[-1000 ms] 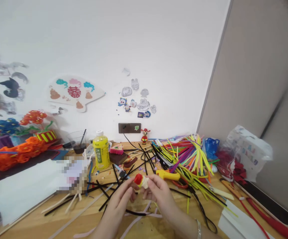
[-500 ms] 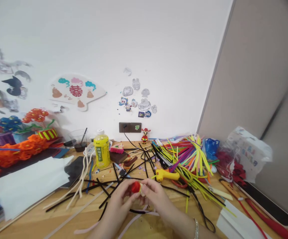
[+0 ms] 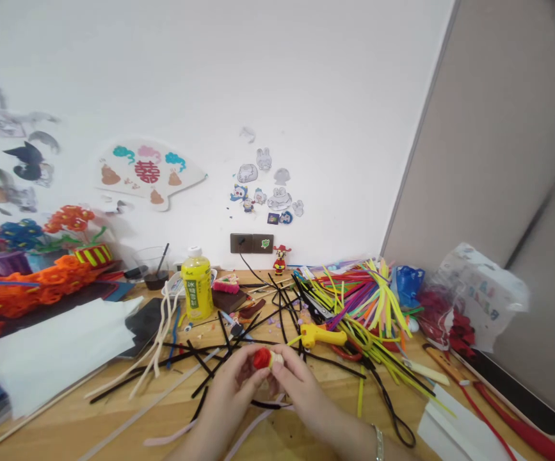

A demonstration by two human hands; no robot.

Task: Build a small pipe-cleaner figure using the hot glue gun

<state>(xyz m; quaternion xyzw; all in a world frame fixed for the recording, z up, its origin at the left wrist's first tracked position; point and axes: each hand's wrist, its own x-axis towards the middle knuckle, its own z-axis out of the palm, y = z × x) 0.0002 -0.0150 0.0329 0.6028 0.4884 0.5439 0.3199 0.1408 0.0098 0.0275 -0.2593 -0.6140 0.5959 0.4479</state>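
Observation:
Between my two hands, low in the middle of the head view, is a small craft piece [image 3: 262, 359] with a rounded red part and a pale cream-yellow part. My left hand [image 3: 235, 381] has its fingers curled round the red end. On the cream end, my right hand [image 3: 297, 384] pinches with thumb and fingertips. The undersides of the piece are hidden by my fingers. Black pipe cleaners [image 3: 200, 358] lie scattered on the wooden table [image 3: 128, 435] around both hands. Just beyond my right hand lies a yellow glue gun [image 3: 322, 335].
A yellow drink bottle [image 3: 197, 285] stands behind my left hand. Bundled coloured pipe cleaners [image 3: 354, 298] spread at the back right. White paper [image 3: 61, 352] and orange pipe-cleaner flowers [image 3: 32, 288] lie on the left. A phone-like dark slab [image 3: 522, 397] lies at the right.
My hands hold nearly the same place. The piece has turned slightly, so more of its red and cream parts shows between my fingers.

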